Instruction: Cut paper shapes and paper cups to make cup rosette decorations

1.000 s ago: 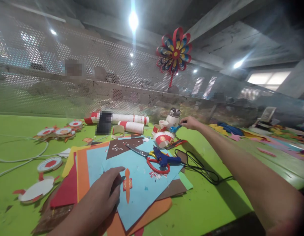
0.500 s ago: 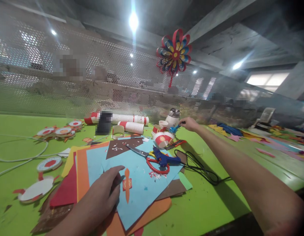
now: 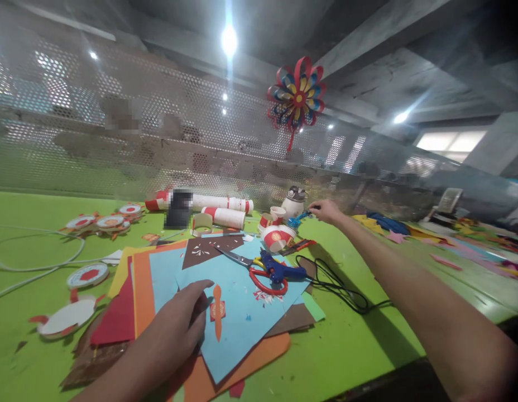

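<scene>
My left hand (image 3: pixel 187 318) rests on the light blue paper (image 3: pixel 246 335), fingers curled and a little apart, holding nothing that shows. Just right of its fingertips lies an orange paper strip (image 3: pixel 217 329) across a small red patterned square (image 3: pixel 212 311). Farther off, my right hand (image 3: pixel 327 211) is closed with pinched fingers on a blue item (image 3: pixel 303 215), beside a small blue container (image 3: pixel 293 222). Scissors with red handles (image 3: pixel 253 274) and a blue glue gun (image 3: pixel 282 272) lie on the blue paper between my hands.
Red and white paper cups (image 3: pixel 279 239), a bottle (image 3: pixel 294 202) and cup tubes (image 3: pixel 223 218) stand or lie at the back. Round paper crafts (image 3: pixel 68 317) are at the left. A black cord (image 3: pixel 346 290) coils right of the glue gun, near my right forearm.
The view has shifted slightly. My right hand is still by the blue container and has moved only a little; my left hand stays on the paper.
</scene>
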The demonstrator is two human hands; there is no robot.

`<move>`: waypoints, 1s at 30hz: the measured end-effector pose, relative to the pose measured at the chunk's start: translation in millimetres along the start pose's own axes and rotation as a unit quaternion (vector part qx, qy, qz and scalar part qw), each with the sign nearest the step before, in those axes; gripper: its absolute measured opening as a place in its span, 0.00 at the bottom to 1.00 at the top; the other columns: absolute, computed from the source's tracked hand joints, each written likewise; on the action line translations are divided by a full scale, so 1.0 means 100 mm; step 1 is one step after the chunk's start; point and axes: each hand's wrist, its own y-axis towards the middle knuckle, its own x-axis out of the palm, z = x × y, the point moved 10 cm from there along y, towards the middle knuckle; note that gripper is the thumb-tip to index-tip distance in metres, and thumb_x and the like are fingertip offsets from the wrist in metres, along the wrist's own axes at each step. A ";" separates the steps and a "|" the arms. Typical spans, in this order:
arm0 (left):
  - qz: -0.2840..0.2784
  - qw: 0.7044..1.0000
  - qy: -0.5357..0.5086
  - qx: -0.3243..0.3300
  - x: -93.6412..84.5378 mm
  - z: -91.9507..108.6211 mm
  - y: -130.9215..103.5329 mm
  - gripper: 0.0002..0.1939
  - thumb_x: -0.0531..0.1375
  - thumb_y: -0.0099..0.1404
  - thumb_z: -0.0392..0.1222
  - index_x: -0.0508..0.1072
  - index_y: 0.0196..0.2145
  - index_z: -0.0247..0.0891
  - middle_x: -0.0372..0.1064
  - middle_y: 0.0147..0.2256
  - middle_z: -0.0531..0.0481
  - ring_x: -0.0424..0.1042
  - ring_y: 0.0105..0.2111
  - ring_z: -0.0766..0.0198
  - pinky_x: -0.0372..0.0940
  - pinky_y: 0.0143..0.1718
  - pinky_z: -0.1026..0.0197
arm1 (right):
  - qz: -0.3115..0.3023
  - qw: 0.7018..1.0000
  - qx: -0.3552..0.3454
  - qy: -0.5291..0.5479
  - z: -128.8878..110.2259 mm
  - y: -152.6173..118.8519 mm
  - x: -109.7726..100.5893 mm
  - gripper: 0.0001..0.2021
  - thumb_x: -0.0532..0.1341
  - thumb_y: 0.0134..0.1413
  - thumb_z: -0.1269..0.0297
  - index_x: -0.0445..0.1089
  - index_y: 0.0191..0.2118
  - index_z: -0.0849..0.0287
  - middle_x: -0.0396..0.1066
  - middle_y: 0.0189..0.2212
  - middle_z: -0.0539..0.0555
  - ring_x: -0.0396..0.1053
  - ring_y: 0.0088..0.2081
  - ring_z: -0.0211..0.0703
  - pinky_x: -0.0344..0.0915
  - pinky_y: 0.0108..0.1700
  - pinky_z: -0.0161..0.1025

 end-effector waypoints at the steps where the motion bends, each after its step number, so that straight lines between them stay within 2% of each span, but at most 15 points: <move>1: 0.005 1.000 0.000 0.004 -0.01 0.00 0.00 0.22 0.47 0.62 0.38 0.59 0.54 0.36 0.69 0.40 0.44 0.69 0.40 0.56 0.62 0.42 0.54 | 0.003 1.000 0.012 0.007 0.02 0.02 0.04 0.14 0.57 0.60 0.61 0.66 0.49 0.60 0.67 0.47 0.55 0.69 0.43 0.44 0.68 0.43 0.46; 7: 0.006 1.000 0.002 0.000 -0.02 0.02 0.01 0.21 0.47 0.62 0.38 0.61 0.53 0.37 0.69 0.39 0.44 0.70 0.39 0.56 0.62 0.41 0.55 | 0.009 0.996 0.078 0.045 0.23 0.10 0.27 0.14 0.57 0.60 0.61 0.65 0.49 0.60 0.67 0.47 0.56 0.69 0.43 0.44 0.68 0.43 0.46; 14: 0.018 1.000 -0.001 0.012 -0.01 -0.01 0.00 0.21 0.47 0.62 0.38 0.61 0.53 0.38 0.69 0.40 0.45 0.70 0.39 0.57 0.63 0.41 0.56 | 0.011 0.990 0.119 0.069 0.48 0.03 0.15 0.14 0.57 0.60 0.61 0.65 0.49 0.61 0.67 0.47 0.56 0.69 0.43 0.44 0.68 0.43 0.46; 18: 0.019 1.000 -0.001 0.013 0.00 -0.02 0.00 0.21 0.47 0.62 0.37 0.61 0.53 0.38 0.69 0.39 0.45 0.69 0.39 0.58 0.62 0.41 0.56 | 0.019 0.989 0.122 0.078 0.47 0.05 0.10 0.14 0.57 0.60 0.61 0.65 0.49 0.60 0.67 0.47 0.56 0.69 0.43 0.44 0.68 0.43 0.46; 24: 0.014 1.000 -0.001 0.004 0.01 -0.03 0.00 0.20 0.46 0.63 0.38 0.60 0.53 0.38 0.69 0.40 0.46 0.69 0.40 0.57 0.62 0.42 0.55 | 0.019 0.991 0.108 0.076 0.39 0.11 0.19 0.14 0.57 0.60 0.61 0.65 0.49 0.60 0.67 0.47 0.56 0.69 0.43 0.44 0.68 0.43 0.46; 30: 0.010 1.000 -0.003 0.007 0.03 -0.06 0.00 0.20 0.46 0.63 0.38 0.60 0.53 0.38 0.68 0.41 0.45 0.68 0.41 0.56 0.61 0.43 0.53 | 0.012 0.993 0.099 0.058 0.44 0.01 0.13 0.15 0.57 0.59 0.61 0.65 0.49 0.61 0.67 0.47 0.56 0.69 0.43 0.45 0.68 0.43 0.47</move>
